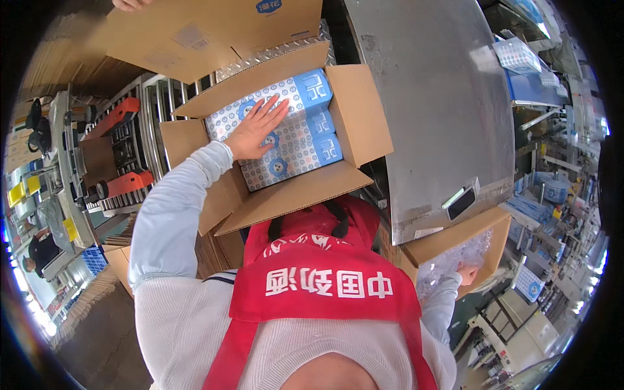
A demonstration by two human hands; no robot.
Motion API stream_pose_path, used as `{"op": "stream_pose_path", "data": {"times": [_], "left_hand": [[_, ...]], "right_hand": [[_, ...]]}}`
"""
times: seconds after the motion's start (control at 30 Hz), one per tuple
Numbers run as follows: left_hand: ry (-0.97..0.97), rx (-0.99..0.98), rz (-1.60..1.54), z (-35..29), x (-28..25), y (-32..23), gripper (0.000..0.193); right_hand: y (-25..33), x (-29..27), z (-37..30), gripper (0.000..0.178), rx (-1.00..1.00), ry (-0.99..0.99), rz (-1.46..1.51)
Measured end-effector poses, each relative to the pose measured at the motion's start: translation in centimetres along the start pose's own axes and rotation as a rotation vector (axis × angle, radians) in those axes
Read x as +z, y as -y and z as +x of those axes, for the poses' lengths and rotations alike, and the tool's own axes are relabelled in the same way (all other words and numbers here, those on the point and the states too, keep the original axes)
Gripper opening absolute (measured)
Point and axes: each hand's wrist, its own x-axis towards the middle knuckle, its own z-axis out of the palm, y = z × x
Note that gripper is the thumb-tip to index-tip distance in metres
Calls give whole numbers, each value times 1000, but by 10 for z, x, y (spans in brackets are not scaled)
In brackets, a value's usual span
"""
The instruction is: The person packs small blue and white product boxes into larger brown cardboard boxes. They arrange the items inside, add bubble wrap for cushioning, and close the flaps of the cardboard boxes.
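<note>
An open cardboard carton with its flaps folded out stands before me. Several white-and-blue patterned packages are packed inside it, side by side. My left hand lies flat on top of them, fingers spread, holding nothing. Down at my right side, my right hand reaches into a second open cardboard box that holds crumpled-looking clear plastic pieces. Its fingers are mostly hidden, so whether it grips one of the pieces cannot be made out.
A grey metal table stands right of the carton, with a phone-like dark device at its near edge. Behind is another open carton, with another person's hand at its edge. A roller conveyor with red-orange parts lies left.
</note>
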Motion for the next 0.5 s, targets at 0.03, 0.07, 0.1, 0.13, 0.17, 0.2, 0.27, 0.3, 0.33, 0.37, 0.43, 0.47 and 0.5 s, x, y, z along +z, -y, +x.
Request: {"op": "stream_pose_path", "data": {"times": [0.03,0.07,0.1,0.13,0.17,0.2,0.27,0.3,0.33,0.37,0.43,0.47,0.5], "left_hand": [[-14,16,8,-2,3,3,99],[-25,30,21,-3,6,5,98],[-35,42,39,-4,11,1,97],[-79,-1,125,-5,22,-2,93],[-118,-22,164,-4,33,-7,93],[-168,-36,210,3,41,-11,93],[-230,-70,173,10,52,-1,92],[-246,-89,142,13,42,4,94],[-258,-95,110,20,26,6,95],[-274,-118,78,21,16,10,97],[-244,-132,139,17,12,16,99],[-215,-132,140,10,16,11,99],[-187,-135,157,2,16,6,100]], "right_hand": [[18,-4,-1,34,-99,-19,93],[37,-2,-8,37,-113,16,155],[65,7,-30,41,-122,55,218],[112,25,-80,44,-97,246,261],[162,37,-134,48,-78,432,301],[182,47,-164,50,-110,555,306],[218,60,-226,51,-136,776,314],[233,62,-258,50,-126,863,320],[240,69,-284,49,-93,899,365],[248,84,-308,48,-63,953,409],[261,117,-355,46,177,1089,490],[265,125,-374,45,289,1209,528],[268,135,-391,45,408,1334,580]]}}
